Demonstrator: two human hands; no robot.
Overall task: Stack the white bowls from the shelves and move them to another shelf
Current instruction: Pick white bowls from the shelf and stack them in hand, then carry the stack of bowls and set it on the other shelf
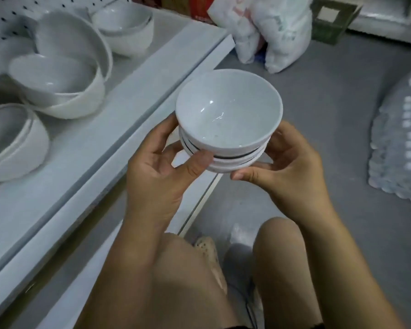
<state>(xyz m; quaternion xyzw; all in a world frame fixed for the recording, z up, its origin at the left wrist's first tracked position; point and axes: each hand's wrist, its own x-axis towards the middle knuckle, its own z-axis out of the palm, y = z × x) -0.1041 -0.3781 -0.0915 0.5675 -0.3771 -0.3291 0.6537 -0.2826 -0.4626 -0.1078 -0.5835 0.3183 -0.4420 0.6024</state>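
Dim, cool light is surrounding me; glints are shining in my stack of bowls [228,112]; edges are bending, blurring.

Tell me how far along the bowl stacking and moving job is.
Done: a few white bowls are nested into one stack. In hand: the left hand and right hand hold that stack beside the shelf. Left: more bowls sit on the shelf, and the held stack is not yet set down anywhere.

We see white bowls [228,115], a white shelf [109,148], a grey floor [330,110] and a white pegboard [7,13] with black holes.
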